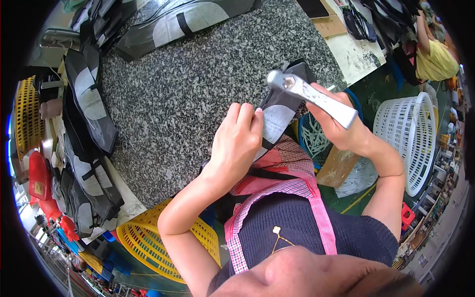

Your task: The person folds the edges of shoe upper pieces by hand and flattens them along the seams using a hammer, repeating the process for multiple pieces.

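Note:
My right hand (339, 121) is wrapped round a metal hammer (321, 101). Its rounded head is raised over a black-and-grey fabric piece (278, 121) at the right front edge of the speckled stone slab (163, 99). My left hand (237, 141) has its fingers closed at the left side of that piece, pressing it there. The piece runs from the slab's right side down toward my apron. What lies directly beneath the hammer head is partly hidden, and so are the fingertips of my right hand.
More black-and-grey pieces (91, 104) lie along the slab's left side, with a long one (193, 22) at the back. A yellow basket (148, 242) stands below left, a white basket (408, 133) at right. Another person in yellow (438, 62) is at far right.

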A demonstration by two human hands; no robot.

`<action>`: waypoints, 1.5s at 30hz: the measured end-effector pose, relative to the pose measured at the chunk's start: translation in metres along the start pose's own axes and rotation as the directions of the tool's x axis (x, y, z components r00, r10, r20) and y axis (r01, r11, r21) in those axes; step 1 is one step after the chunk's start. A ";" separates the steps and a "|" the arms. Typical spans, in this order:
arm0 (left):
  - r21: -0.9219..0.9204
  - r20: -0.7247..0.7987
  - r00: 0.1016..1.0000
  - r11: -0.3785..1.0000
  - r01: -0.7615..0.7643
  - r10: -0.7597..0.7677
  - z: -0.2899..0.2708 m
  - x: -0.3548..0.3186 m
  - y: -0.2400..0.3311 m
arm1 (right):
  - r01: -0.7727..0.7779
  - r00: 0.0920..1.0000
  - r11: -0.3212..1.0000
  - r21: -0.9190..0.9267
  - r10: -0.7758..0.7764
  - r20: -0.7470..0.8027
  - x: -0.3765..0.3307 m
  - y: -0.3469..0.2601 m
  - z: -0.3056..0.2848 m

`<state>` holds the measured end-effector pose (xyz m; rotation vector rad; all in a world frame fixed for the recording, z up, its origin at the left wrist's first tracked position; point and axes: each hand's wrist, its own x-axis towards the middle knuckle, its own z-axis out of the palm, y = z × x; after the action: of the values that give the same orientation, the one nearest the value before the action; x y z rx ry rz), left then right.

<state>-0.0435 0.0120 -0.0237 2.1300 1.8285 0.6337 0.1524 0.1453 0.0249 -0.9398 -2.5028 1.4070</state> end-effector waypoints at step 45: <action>0.155 -0.283 0.954 0.977 0.148 -0.100 0.007 -0.078 0.013 | 0.174 0.907 0.968 -0.183 -0.085 0.413 0.001 -0.021 0.038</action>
<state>-0.0370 -0.0660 -0.0357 2.0965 2.2220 0.7980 0.1272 0.1102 0.0209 -0.5331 -3.0052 1.4297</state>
